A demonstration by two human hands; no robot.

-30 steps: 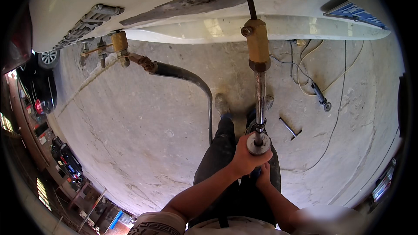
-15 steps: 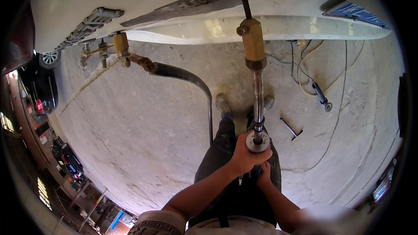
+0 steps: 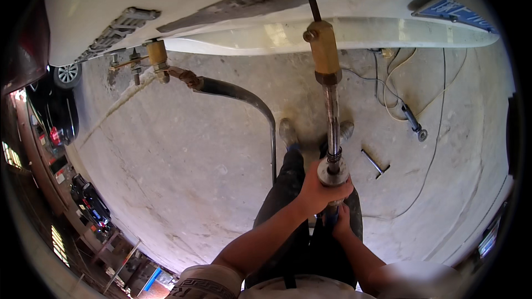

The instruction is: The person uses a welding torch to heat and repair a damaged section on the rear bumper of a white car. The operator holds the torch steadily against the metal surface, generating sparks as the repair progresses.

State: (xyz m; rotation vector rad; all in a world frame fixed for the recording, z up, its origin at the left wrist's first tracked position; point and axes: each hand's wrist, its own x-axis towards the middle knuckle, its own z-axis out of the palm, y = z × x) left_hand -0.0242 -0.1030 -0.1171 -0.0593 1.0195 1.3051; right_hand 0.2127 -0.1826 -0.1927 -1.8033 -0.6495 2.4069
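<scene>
A slide hammer dent puller (image 3: 332,113) runs from near my body toward a white car panel (image 3: 382,0). My left hand (image 3: 318,192) is closed round its round steel sliding weight (image 3: 332,171). Behind it, my right hand (image 3: 342,222) grips the blue handle (image 3: 331,214), partly hidden by the left. At the far end, a brass block (image 3: 323,50) with a side screw carries a dark thin rod (image 3: 312,1). The rod's tip overlaps the grey sanded patch (image 3: 249,4) on the panel; whether it touches, I cannot tell.
On the left, a brass clamp (image 3: 157,54) with a thick black cable (image 3: 238,93) hangs by the panel. A T-handled tool (image 3: 375,163), a black cylindrical tool (image 3: 413,122) and loose cords (image 3: 440,127) lie on the concrete floor at right. A dark car (image 3: 52,105) stands far left.
The sliding weight, with my left hand, has shifted slightly up the shaft away from my right hand. A red glow at the rod's tip has gone. The whole view has shifted a little.
</scene>
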